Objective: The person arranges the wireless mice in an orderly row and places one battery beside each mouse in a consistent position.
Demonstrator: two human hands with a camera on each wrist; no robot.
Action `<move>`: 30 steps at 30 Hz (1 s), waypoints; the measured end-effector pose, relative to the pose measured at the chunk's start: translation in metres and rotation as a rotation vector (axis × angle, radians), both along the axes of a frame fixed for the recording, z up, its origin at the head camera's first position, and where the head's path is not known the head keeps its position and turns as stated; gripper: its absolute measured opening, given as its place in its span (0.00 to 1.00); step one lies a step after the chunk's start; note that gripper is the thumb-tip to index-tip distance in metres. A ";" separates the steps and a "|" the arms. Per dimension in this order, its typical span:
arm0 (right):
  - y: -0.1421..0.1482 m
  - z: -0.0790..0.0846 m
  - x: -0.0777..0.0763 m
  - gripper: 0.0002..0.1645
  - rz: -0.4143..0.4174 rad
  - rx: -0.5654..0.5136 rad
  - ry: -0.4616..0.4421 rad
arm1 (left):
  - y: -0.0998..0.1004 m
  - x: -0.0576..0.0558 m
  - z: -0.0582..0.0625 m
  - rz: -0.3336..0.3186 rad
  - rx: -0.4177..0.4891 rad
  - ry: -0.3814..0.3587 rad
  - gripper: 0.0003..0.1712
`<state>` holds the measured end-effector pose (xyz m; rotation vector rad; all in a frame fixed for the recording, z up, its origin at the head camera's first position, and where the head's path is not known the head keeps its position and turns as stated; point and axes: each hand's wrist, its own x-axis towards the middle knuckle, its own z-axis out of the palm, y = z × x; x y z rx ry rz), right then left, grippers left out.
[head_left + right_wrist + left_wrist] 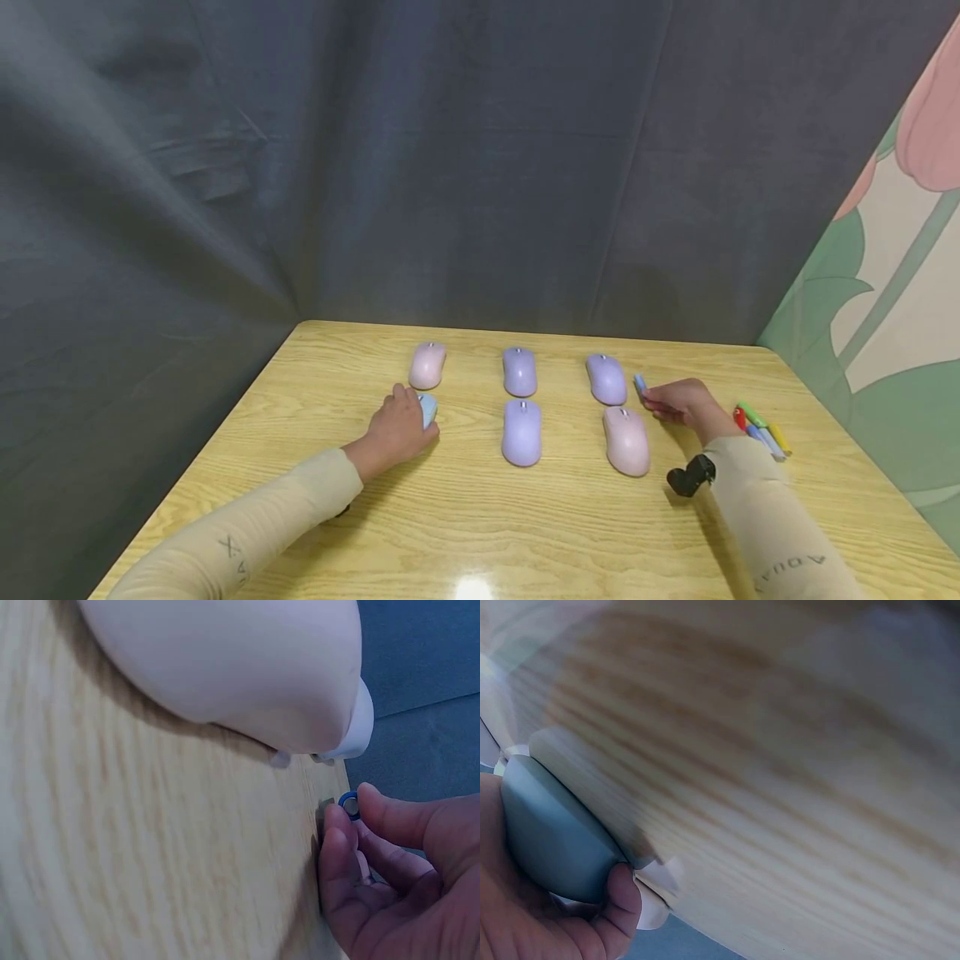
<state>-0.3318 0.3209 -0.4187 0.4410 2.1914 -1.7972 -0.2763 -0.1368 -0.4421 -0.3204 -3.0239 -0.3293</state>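
My left hand (397,422) lies over a light blue computer mouse (428,410) on the left of the table. Seen from the left wrist, the thumb curls against the side of the same mouse (555,832), and the palm hides part of it. On the right, my right hand (681,398) pinches a small blue battery (640,382) between thumb and fingers. Its round end, a blue ring about a grey disc, shows at the fingertips in the right wrist view. Beside this hand lie a pink mouse (626,442) and a purple mouse (607,379).
Two more purple mice, one behind (519,372) and one in front (522,433), lie mid-table. Another pink mouse (427,365) sits beyond my left hand. Several coloured batteries (767,433) lie by my right wrist. A dark curtain (480,167) hangs behind the wooden table (465,517).
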 end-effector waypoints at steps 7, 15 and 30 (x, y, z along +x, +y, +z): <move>-0.003 -0.002 -0.003 0.04 -0.048 0.090 0.042 | -0.001 0.000 -0.001 -0.008 -0.007 0.012 0.32; -0.004 -0.009 -0.010 0.09 -0.052 0.272 0.083 | 0.000 0.000 -0.001 -0.009 -0.006 0.005 0.32; -0.008 -0.006 -0.007 0.10 -0.040 0.384 0.115 | 0.000 0.002 0.001 -0.009 -0.003 0.014 0.30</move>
